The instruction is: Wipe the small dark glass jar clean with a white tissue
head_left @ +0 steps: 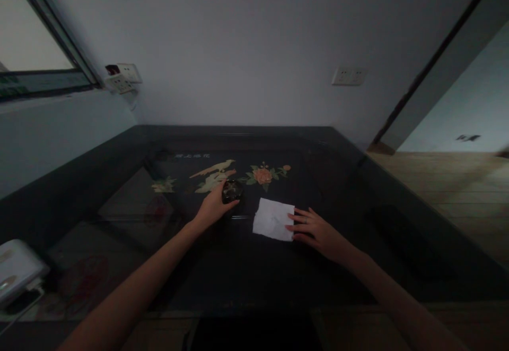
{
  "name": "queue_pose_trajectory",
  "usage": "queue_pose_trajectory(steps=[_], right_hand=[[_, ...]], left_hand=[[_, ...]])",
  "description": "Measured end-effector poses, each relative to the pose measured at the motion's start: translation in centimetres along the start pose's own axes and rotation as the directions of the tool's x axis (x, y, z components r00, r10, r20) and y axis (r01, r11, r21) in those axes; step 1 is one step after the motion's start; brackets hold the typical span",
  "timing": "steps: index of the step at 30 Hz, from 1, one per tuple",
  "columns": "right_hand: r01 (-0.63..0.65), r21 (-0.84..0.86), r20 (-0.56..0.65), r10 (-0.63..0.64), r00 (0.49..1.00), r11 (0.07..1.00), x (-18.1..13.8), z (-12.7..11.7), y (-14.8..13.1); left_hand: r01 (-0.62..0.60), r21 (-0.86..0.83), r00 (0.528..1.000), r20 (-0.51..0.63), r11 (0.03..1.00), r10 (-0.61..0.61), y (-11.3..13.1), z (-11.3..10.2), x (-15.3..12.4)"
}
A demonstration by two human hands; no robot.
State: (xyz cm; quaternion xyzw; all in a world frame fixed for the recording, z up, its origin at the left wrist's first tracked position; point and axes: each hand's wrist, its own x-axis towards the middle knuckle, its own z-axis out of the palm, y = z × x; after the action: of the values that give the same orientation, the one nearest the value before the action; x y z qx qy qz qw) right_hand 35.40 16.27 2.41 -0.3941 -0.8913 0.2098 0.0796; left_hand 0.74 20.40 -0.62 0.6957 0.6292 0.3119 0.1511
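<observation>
My left hand is closed round the left side of a small, dark, round glossy object, thumb in front and fingers behind. What kind of object it is, I cannot make out; it rests on the dark tabletop. To its right lies a torn, creased piece of white paper, flat on the table. My right hand has its fingers spread, their tips resting on the paper's right edge.
A printed bird and a pink flower decorate the tabletop. At the near left stands a white device with a cable. Wall sockets are behind the table. A dark flat shape lies at the right.
</observation>
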Motion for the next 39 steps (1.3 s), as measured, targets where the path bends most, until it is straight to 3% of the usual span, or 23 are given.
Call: queue_pose_trajectory(steps=[4,8,14,20,30,39], right_hand=[[-0.089,-0.017,-0.106,0.087,0.991,0.996,-0.4,-1.3,1.5],[-0.23,-0.062,-0.238,0.209,0.948,0.971,2.0,-3.0,0.6],[-0.308,-0.136,-0.344,0.246,0.906,0.942,6.2,-2.3,-1.4],[-0.292,-0.162,-0.32,0.23,0.919,0.943,6.1,-0.8,-0.3],[-0.337,-0.051,-0.234,0.317,0.919,0.94,4.2,-2.2,3.3],[-0.375,0.072,-0.137,0.382,0.914,0.924,4.6,-1.5,3.4]], left_hand=[[-0.07,-0.06,0.993,0.091,0.996,0.075,2.9,1.0,-1.3],[-0.145,-0.14,0.967,0.19,0.979,0.171,5.4,1.3,-2.1],[-0.174,-0.177,0.941,0.26,0.969,0.217,5.6,1.5,-3.2],[-0.148,-0.135,0.968,0.185,0.98,0.172,4.7,2.7,-3.6],[-0.113,-0.109,0.974,0.185,0.988,0.132,5.5,2.5,-3.6],[-0.107,-0.082,0.976,0.18,0.991,0.12,6.3,2.1,-3.4]])
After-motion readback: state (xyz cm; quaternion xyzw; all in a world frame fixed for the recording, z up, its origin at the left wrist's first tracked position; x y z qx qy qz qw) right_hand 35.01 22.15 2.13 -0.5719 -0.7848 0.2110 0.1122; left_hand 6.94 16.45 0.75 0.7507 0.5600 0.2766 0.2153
